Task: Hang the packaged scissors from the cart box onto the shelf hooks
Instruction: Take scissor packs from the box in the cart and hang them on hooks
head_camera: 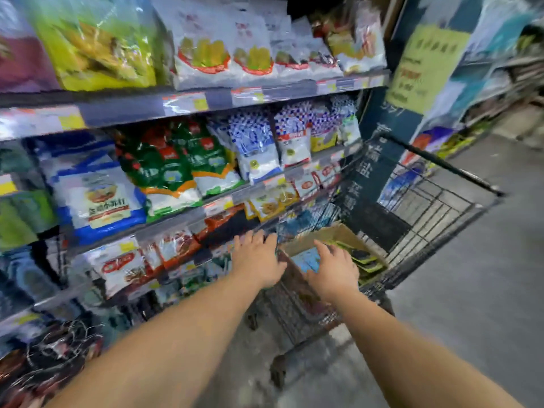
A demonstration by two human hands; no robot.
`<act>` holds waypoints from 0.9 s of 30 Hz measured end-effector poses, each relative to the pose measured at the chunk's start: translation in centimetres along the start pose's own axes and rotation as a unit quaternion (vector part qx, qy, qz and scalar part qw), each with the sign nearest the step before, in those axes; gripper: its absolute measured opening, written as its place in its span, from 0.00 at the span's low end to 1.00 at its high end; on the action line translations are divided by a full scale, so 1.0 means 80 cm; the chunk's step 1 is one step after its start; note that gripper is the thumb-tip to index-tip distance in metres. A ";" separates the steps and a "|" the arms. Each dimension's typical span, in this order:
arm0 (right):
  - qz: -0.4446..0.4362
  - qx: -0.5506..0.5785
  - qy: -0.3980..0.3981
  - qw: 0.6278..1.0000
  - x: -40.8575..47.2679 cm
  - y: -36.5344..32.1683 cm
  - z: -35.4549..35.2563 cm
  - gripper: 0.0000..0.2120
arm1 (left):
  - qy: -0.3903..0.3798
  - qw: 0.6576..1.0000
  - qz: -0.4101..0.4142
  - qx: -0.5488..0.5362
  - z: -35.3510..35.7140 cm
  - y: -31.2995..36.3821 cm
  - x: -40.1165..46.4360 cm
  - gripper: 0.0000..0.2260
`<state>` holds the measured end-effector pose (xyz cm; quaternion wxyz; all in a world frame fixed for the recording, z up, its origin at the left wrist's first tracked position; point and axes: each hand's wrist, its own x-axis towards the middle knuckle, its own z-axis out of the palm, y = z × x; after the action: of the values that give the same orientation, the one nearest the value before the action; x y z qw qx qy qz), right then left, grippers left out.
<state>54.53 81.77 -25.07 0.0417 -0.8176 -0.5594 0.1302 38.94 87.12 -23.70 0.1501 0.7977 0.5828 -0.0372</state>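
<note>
Your left hand (259,262) reaches to the near left corner of the cardboard box (338,234) in the wire cart (435,207), fingers loosely spread and holding nothing. Your right hand (332,275) hovers over the box with fingers wide and flat above the packaged scissors (363,262), which lie stacked inside beside blue packs (306,260). Blur hides whether either hand touches anything.
</note>
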 end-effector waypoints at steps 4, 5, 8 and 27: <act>0.066 0.029 -0.019 0.997 0.034 0.064 0.001 0.33 | -0.022 0.999 0.030 0.005 0.014 0.039 0.044 0.34; 0.079 0.035 -0.027 0.996 0.045 0.076 0.003 0.33 | -0.030 0.999 0.033 0.002 0.017 0.043 0.057 0.34; 0.116 0.040 -0.061 0.990 0.082 0.104 0.014 0.34 | -0.061 0.998 0.027 -0.017 0.026 0.043 0.103 0.34; 0.143 0.070 -0.255 0.954 0.275 0.180 0.105 0.27 | -0.199 0.975 -0.053 -0.088 0.125 0.044 0.297 0.36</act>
<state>72.88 96.12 -39.90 -0.0637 -0.8237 -0.4180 0.3778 50.99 105.17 -38.08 0.3302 0.7262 0.5836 -0.1518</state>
